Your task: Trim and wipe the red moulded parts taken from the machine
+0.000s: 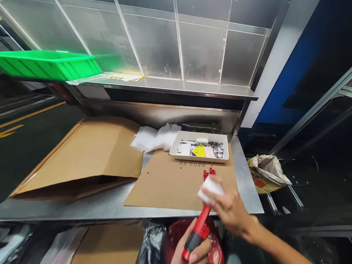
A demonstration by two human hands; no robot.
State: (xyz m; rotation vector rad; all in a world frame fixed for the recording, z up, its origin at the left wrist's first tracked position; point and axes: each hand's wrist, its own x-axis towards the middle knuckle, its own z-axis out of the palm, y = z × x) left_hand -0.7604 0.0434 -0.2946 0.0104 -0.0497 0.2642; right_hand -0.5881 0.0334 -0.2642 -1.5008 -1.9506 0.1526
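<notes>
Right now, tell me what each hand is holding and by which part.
The left hand grips a red tool by its lower handle end. The right hand pinches a small white piece at its edge, against the tool's upper part.

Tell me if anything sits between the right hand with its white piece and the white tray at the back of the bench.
Nothing visible blocks it. Between the right hand, holding the white piece, and the white tray lies only flat cardboard. The red tool in the left hand pokes out just beyond the piece.
</notes>
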